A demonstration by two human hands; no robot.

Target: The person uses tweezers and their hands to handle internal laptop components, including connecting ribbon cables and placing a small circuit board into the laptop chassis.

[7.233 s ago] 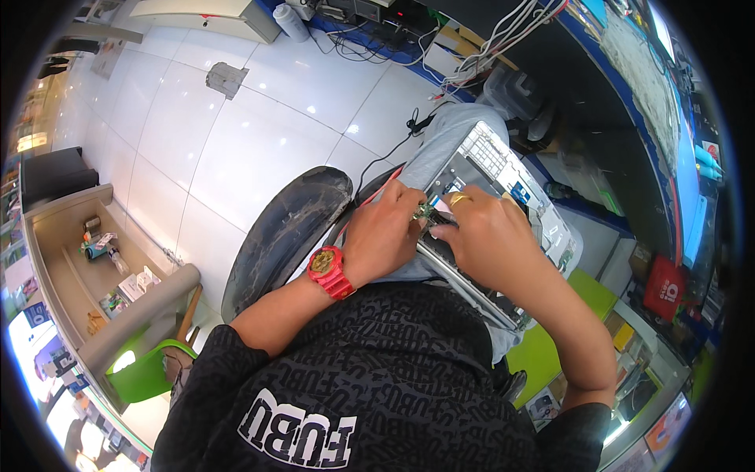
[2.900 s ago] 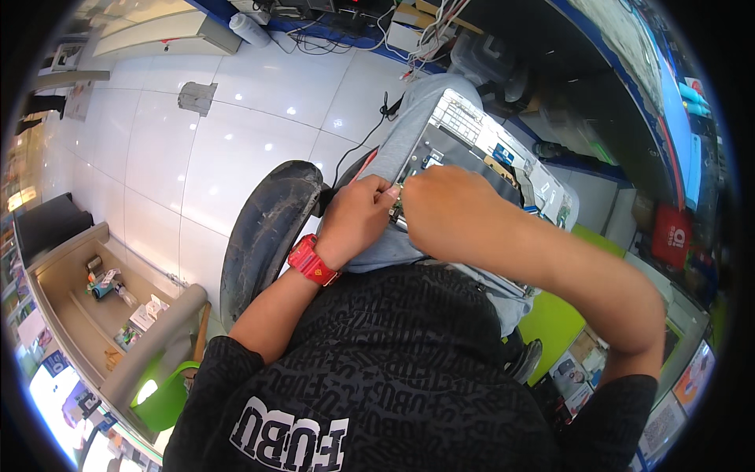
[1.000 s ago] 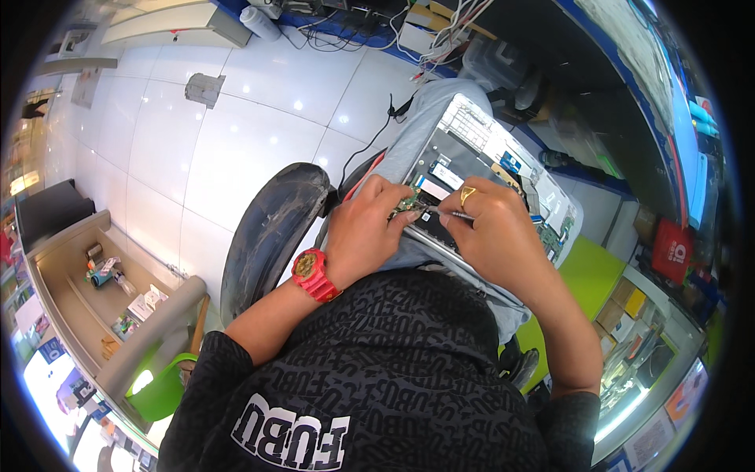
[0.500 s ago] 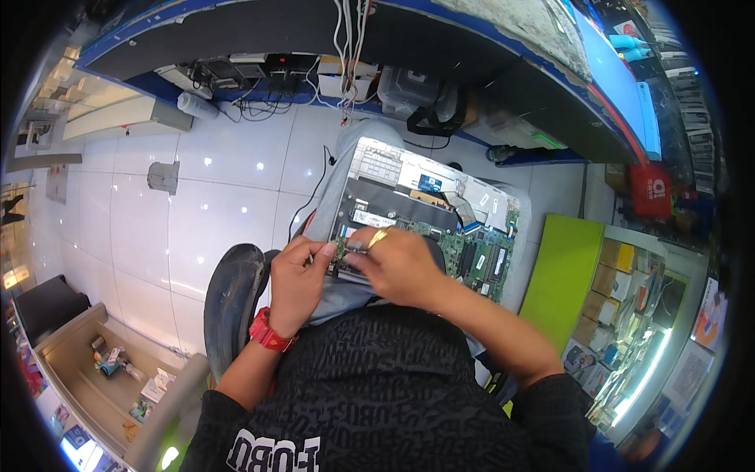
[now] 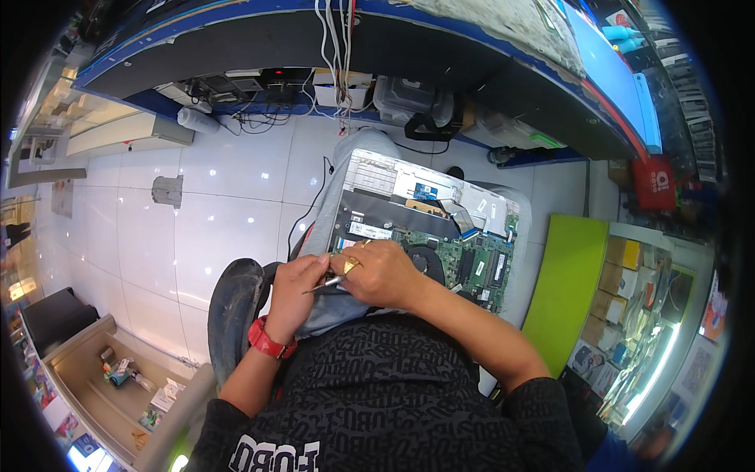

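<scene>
An open laptop chassis (image 5: pixel 495 208) rests across the lap, its green motherboard (image 5: pixel 480 279), black fan (image 5: pixel 422 259), ribbon cables and pale keyboard-back grid showing. My left hand (image 5: pixel 292 291), below a red wristwatch, has its fingers closed at the chassis's lower left corner; what they grip is mostly hidden, though green circuit board showed there earlier. Wearing gold rings, my right hand (image 5: pixel 377 275) pinches a thin silver tool (image 5: pixel 330 283), which points down-left right beside the left fingertips.
A dark counter (image 5: pixel 425 43) with hanging white cables, boxes and bins runs ahead. A black chair (image 5: pixel 236 299) is beside me. A beige cubicle (image 5: pixel 94 377) stands lower left, a green-topped display case (image 5: pixel 562 283) to the right, and a red bag (image 5: pixel 654 186) beyond.
Since a second ago the view has turned, showing more motherboard and the counter ahead. My right hand's fingers have moved, and the silver tool now slants down-left past the left fingertips.
</scene>
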